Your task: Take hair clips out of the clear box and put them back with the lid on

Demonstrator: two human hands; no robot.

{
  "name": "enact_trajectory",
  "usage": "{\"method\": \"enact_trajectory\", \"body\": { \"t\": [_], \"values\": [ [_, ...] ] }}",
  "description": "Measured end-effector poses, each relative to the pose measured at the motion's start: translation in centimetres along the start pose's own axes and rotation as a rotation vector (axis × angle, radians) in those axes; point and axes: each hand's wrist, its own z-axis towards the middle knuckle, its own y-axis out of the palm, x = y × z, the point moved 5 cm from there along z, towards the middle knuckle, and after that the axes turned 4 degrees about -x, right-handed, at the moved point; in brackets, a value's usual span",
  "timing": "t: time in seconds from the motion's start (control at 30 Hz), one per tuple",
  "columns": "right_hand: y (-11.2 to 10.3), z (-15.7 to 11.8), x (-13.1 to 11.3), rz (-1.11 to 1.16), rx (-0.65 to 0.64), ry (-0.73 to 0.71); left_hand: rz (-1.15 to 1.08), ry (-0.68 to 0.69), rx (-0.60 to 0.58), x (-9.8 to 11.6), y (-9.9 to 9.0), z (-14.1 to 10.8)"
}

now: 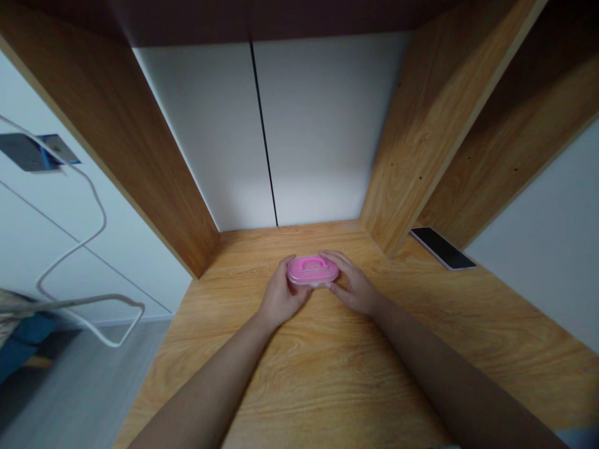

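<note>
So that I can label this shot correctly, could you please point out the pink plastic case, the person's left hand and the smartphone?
Pink plastic case (312, 270), head view, point on the middle of the lid.
Left hand (281, 294), head view, point on the back of the hand.
Smartphone (442, 248), head view, point on the dark screen.

Two bare forearms (206, 390) reach forward from the bottom of the view and angle toward each other. The left hand (282, 294) and right hand (352, 285) stand just apart, palms turned inward, facing each other, with the fingers (333, 260) curved in from either side.
</note>
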Motion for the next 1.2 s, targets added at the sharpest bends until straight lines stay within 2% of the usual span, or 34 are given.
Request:
{"method": "enact_trajectory", "body": {
  "t": [0.23,0.4,0.6,0.7,0.77,0.9,1.03,1.2],
  "values": [
    [-0.1,0.1,0.3,-0.054,0.029,0.028,-0.022,-0.087,0.015,0.7,-0.3,0.0],
    [-0.2,0.1,0.6,-0.127,0.069,0.076,-0.055,-0.156,0.024,0.4,-0.1,-0.2],
    [-1.1,0.1,1.0,-0.185,0.202,0.174,-0.126,-0.083,-0.001,0.1,0.2,-0.3],
    [-1.1,0.0,1.1,-0.116,0.235,0.224,-0.088,-0.073,-0.040,0.3,0.2,-0.3],
    [-0.6,-0.1,1.0,-0.034,0.206,0.255,-0.048,-0.077,-0.057,0.5,0.1,-0.2],
    [0.6,-0.3,0.6,0.046,0.205,0.369,-0.010,-0.081,-0.038,0.9,-0.3,-0.1],
    [1.6,-0.5,0.4,0.170,0.276,0.501,-0.003,0.016,-0.063,1.5,-0.3,-0.1],
    [2.2,-0.6,0.8,0.367,0.338,0.565,0.040,0.070,-0.053,1.6,-0.2,-0.1]
  ]
}}
